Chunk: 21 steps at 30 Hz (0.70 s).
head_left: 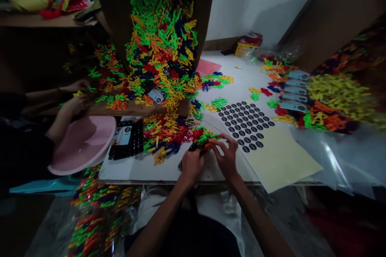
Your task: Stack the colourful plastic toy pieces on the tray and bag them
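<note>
My left hand (193, 164) is closed round a dark strip, perhaps like the black perforated trays (137, 138) at its left; most of it is hidden by the hand. A bunch of small green, red and orange plastic figures (205, 137) lies along that strip. The fingers of my right hand (226, 153) pinch at the orange and green figures at the bunch's right end. Just left of my hands, a pile of coloured figures (165, 130) spreads over the white table. A sheet of round black stickers (245, 124) lies beyond my right hand.
A large cardboard box (205, 12) spills mixed figures at the back. At left, another person's hands (74, 104) work above a pink basin (84, 144). Blue cards (294, 92) and yellow figures (337, 92) lie at right. Filled clear bags (90, 225) stand below the table.
</note>
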Available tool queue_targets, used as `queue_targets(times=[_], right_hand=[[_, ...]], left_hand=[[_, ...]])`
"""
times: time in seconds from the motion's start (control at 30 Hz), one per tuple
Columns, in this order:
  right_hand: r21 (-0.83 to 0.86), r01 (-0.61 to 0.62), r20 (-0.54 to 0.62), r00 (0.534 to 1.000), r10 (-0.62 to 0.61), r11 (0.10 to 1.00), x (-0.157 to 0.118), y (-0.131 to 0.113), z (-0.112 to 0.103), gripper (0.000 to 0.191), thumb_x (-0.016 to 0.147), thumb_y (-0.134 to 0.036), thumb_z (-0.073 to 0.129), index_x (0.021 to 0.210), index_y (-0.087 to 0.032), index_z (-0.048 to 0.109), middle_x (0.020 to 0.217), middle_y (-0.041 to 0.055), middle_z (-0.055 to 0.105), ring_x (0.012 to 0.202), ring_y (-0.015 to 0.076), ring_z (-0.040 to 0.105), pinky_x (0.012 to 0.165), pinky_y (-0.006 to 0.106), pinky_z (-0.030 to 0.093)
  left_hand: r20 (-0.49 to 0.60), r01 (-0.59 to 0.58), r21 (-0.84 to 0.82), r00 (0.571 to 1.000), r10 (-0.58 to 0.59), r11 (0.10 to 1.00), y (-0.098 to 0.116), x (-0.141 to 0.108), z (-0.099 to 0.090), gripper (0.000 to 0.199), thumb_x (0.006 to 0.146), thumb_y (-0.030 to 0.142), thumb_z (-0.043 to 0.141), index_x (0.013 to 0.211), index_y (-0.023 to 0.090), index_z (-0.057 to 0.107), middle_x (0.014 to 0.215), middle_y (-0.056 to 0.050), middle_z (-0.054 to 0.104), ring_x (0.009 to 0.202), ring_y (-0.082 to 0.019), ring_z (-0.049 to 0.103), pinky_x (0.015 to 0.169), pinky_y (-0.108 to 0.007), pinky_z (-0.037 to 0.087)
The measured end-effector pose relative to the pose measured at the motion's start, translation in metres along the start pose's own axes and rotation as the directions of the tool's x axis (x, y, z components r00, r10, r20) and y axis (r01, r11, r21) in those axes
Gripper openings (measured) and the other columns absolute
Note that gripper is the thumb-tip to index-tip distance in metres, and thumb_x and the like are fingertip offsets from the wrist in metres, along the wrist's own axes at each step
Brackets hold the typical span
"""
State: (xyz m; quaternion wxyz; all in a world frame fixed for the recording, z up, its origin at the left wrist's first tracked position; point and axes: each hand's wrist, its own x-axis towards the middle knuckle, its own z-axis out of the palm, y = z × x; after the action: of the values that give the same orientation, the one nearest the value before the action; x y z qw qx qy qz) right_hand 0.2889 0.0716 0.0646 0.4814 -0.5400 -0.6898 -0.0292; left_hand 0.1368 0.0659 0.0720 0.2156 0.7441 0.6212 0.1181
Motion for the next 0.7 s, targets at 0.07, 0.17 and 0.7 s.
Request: queue_targets(times=[0.07, 0.17, 0.7], right_hand=[[-0.022, 0.008, -0.013, 1.000, -0.009, 1.000, 0.001, -0.002, -0.001, 0.013, 0.094, -0.027, 0.062, 0.105, -0.029, 0.070, 0.118, 0.0061, 0.059, 0.113, 0.0236, 0.055, 0.097, 0.043, 0.038], [-0.070, -0.051, -0.055, 0.997, 0.048, 0.996, -0.001, -0.013, -0.002, 0.017, 0.095, -0.029, 0.062, 0.111, -0.030, 0.068, 0.125, 0.0079, 0.056, 0.119, 0.0265, 0.053, 0.101, 0.046, 0.034], [-0.104, -0.107, 0.334, 0.933, 0.136, 0.989, -0.083, -0.054, 0.038, 0.028, 0.096, -0.031, 0.056, 0.122, -0.027, 0.064, 0.129, 0.0072, 0.063, 0.118, 0.0278, 0.054, 0.100, 0.046, 0.041]], left_hand=[[-0.124, 0.020, 0.021, 0.992, -0.017, 1.000, -0.022, -0.014, -0.014, 0.030, 0.099, 0.030, 0.047, 0.119, 0.024, 0.069, 0.101, -0.008, 0.076, 0.091, -0.022, 0.069, 0.085, -0.033, 0.045], [-0.274, 0.139, 0.180, 0.958, -0.086, 0.974, -0.060, -0.031, -0.037, 0.030, 0.096, 0.025, 0.051, 0.122, 0.017, 0.065, 0.112, -0.014, 0.070, 0.106, -0.027, 0.063, 0.092, -0.038, 0.046], [-0.056, 0.096, -0.833, 0.965, -0.256, 0.545, -0.071, -0.020, -0.032, 0.039, 0.086, 0.048, 0.061, 0.109, 0.018, 0.055, 0.090, -0.005, 0.074, 0.062, -0.014, 0.067, 0.047, -0.020, 0.046]])
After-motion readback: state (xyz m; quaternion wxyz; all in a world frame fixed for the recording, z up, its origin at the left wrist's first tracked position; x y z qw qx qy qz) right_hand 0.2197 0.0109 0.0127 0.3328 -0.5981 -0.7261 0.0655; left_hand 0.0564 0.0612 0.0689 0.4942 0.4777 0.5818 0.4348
